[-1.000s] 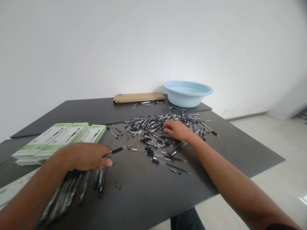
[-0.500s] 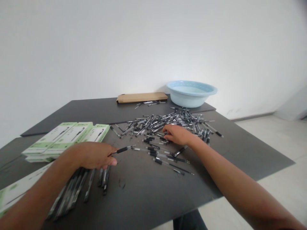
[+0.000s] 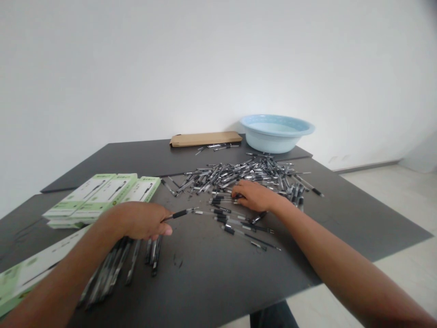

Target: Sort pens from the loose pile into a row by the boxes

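My left hand (image 3: pixel 148 220) is closed on a pen (image 3: pixel 180 213) with a black grip, its tip pointing right above the table. Below that hand lies a row of pens (image 3: pixel 109 272), partly covered by my forearm. At the front edge of a big heap of clear and black pens (image 3: pixel 235 175), my right hand (image 3: pixel 254 196) reaches down with curled fingers. Its fingertips touch pens there; what they pinch, if anything, is hidden. Several loose pens (image 3: pixel 244 234) are spread on the table just in front of it.
White-and-green pen boxes (image 3: pixel 99 193) are stacked at the left, with another box (image 3: pixel 37 264) nearer me. A light blue basin (image 3: pixel 273 139) and a flat brown cardboard piece (image 3: pixel 205 138) stand at the back by the wall. The dark table (image 3: pixel 205 278) ends at the right.
The view has shifted slightly, so everything sits a little further right. Both hands stay in nearly the same places over the table, and the left still holds its pen.
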Available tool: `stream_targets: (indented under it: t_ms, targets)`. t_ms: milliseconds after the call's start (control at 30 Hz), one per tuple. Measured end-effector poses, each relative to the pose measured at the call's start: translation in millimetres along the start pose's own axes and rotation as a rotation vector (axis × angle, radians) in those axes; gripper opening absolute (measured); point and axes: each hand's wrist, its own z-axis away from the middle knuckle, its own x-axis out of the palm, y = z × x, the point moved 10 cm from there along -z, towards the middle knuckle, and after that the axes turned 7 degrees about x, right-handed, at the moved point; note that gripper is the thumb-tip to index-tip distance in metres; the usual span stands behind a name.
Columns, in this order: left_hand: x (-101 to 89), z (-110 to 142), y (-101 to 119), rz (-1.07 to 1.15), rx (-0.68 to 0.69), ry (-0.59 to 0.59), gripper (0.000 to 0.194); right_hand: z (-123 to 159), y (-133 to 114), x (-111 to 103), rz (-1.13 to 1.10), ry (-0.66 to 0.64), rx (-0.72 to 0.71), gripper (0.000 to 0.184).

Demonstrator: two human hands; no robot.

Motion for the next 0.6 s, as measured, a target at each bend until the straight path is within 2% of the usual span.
stream_targets:
  t_ms: [133,367,600]
  targets:
    - [-1.1,0.3,1.5,-0.029,-0.022,-0.002,0.024,-0.9,6.8,-2.6,0.024,0.004,0.075,0.016]
    - [-2.2,4.5,-5.5,0.003,-0.027,-0.001,0.029,-4.3,-2.4,-4.4,0.039,0.084,0.111,0.03]
    - [-17.1,20.5,-20.5,0.017,-0.11,0.062,0.032,-3.5,-5.1,0.8,0.058,0.035,0.086,0.02]
